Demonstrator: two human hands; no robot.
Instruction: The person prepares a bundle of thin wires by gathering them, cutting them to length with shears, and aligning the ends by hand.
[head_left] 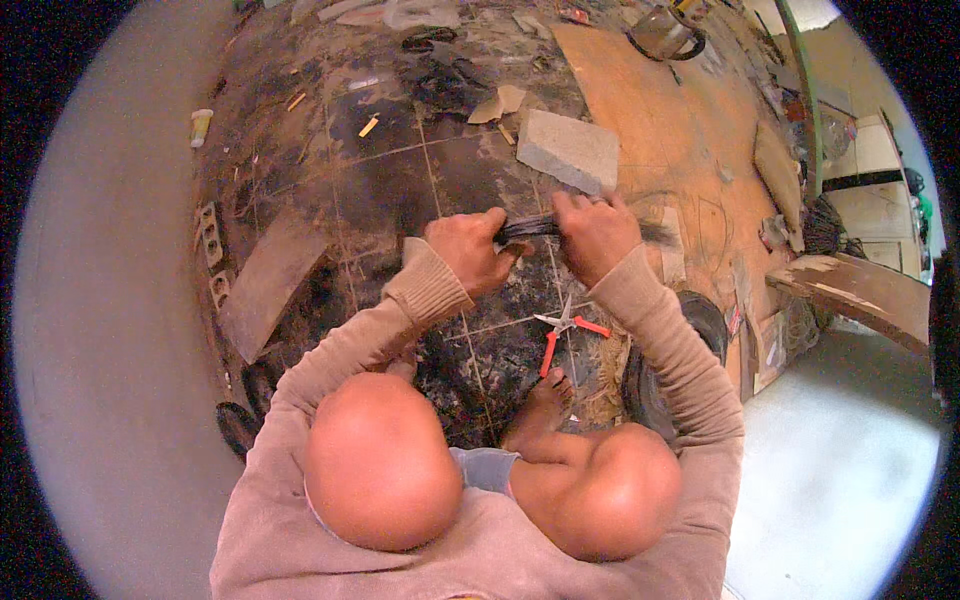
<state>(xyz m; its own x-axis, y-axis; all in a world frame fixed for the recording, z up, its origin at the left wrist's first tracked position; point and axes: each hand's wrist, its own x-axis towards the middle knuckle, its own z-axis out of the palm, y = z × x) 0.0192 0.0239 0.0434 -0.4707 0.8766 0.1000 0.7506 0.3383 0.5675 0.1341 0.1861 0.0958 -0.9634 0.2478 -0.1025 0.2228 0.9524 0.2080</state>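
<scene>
A dark bundle of thin strands [528,228] stretches between my two hands, just above the floor. My left hand [468,252] is closed around its left end. Around the other end my right hand [600,238] is closed, and loose dark tips stick out past it on the right. Whether the strands are bristles, fibre or wire, I cannot tell. Below the hands, nearer my bare foot, red-handled shears [563,322] lie on the floor with their blades apart. A pale rectangular block [568,150] sits just beyond my right hand.
The dark tiled floor [375,185] is dirty and scattered with scraps. Wooden boards lie at the left [272,285] and far right [850,290], and a brown sheet [650,120] covers the right side. A dark-rimmed container [665,35] lies at the far right. My knees are close below.
</scene>
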